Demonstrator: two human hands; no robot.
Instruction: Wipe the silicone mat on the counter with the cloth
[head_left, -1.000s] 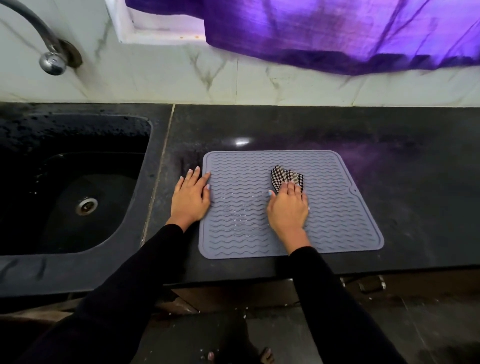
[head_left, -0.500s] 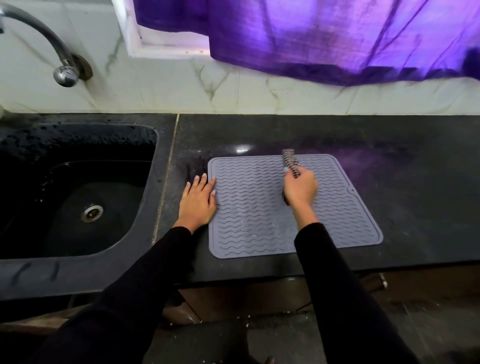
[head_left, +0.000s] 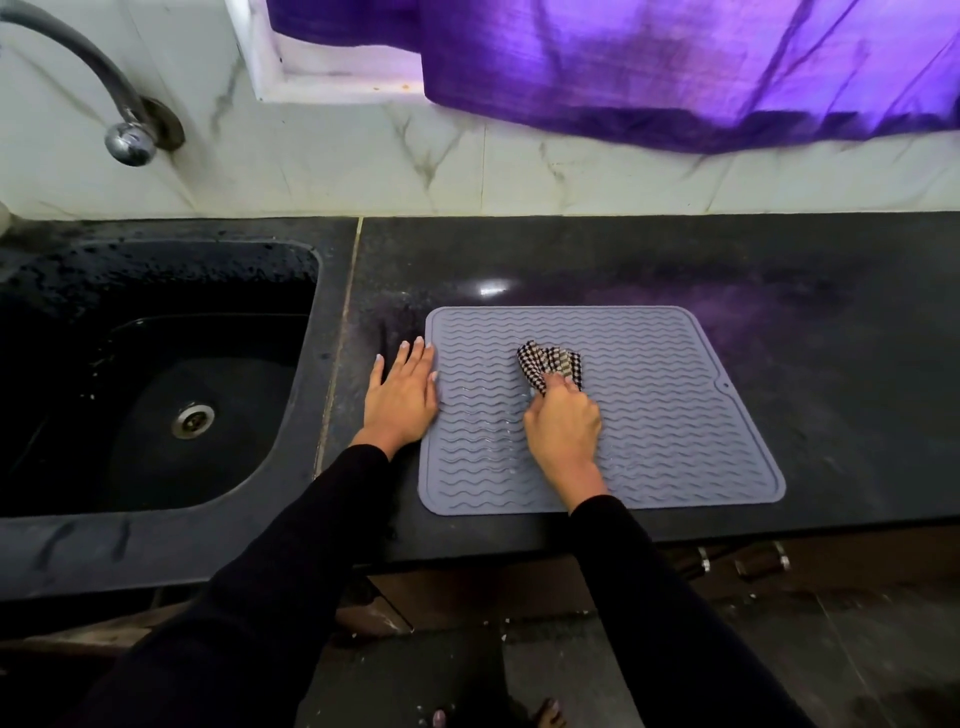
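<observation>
The right hand (head_left: 563, 423) sits on the middle of the grey mat (head_left: 675, 415), fingers curled tight round a bunched checked cloth (head_left: 550, 364), so that grip is clamped on the cloth. The cloth sticks out just beyond the knuckles, on the far side of the hand, and lies against the mat's wavy ridges. Over on the other side, the left hand (head_left: 402, 397) lies flat with fingers straight and together, palm down on the dark surface (head_left: 831, 338); its thumb side touches the mat's left edge. That grip is spread flat, holding nothing, simply pressing.

The mat lies flat on the surface under both hands, its near edge close to the surface's front lip, with a small notch on its edge well to the right of the cloth hand. A faint wet sheen shows on the ridges between the two hands.

Left of the flat hand, past a seam in the stone, there's a black sink (head_left: 156, 374) with a metal drain (head_left: 193, 420) at its bottom. A curved tap (head_left: 124, 130) comes off the marbled wall above it. Beyond the cloth hand, up at the wall, a purple curtain (head_left: 675, 67) hangs over a window sill. Black sleeves cover both arms, and bare toes show on the floor below.
</observation>
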